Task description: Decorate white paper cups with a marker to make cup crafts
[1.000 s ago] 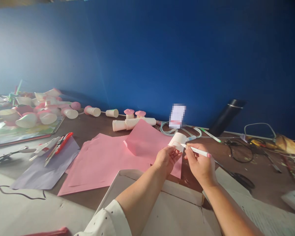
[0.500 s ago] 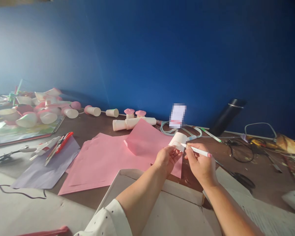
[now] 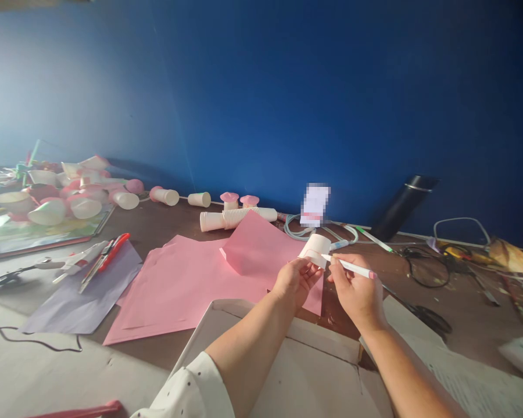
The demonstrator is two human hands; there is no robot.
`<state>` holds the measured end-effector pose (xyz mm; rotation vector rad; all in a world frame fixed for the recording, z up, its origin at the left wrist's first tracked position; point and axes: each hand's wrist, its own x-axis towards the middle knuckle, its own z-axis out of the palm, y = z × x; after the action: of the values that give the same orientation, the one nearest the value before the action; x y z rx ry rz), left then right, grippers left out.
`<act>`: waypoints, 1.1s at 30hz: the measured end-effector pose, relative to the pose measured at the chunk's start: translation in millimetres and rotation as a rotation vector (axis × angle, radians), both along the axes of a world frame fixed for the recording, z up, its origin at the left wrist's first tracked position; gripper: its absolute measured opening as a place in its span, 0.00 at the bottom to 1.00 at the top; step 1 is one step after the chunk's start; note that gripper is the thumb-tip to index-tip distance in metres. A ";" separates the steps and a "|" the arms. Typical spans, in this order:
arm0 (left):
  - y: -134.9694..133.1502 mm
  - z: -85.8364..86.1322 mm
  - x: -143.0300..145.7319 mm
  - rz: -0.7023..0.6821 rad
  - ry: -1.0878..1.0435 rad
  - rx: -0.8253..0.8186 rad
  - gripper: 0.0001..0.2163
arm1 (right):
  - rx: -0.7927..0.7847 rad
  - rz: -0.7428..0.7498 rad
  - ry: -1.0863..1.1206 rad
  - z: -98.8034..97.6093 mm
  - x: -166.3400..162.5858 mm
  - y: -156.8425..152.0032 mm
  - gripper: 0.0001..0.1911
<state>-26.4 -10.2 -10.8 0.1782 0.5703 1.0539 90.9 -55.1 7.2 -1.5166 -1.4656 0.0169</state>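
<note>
A white paper cup [image 3: 316, 245], its wide rim toward me, is gripped near the rim by my left hand [image 3: 297, 283]. Closed around a white marker pen [image 3: 353, 268] with a pink end is my right hand [image 3: 358, 293]. The marker's tip touches the side of the cup, where a faint pink line shows. Under and left of the hands lie pink paper sheets [image 3: 178, 284], one of them folded up. Behind them rests a stack of white paper cups [image 3: 239, 218] on its side.
Two small cups with pink tops [image 3: 229, 199] stand by the wall. Many pink-and-white cups [image 3: 52, 210] crowd the left. A red cutter [image 3: 107, 261] lies on purple paper [image 3: 85, 302]. At right are black scissors [image 3: 431, 319], a dark bottle [image 3: 403, 206] and cables [image 3: 427, 270].
The marker has shifted slightly along the cup, and the pink line on its side looks longer. My left hand stays in place.
</note>
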 end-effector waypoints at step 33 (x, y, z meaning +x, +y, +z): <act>1.1 -1.2 0.0 0.006 0.021 0.002 0.02 | -0.014 0.000 0.019 -0.4 2.5 -1.7 0.15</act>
<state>-26.4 -9.2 -11.9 0.1892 0.5888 1.0599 93.4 -56.8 6.8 -1.5241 -1.4530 0.0411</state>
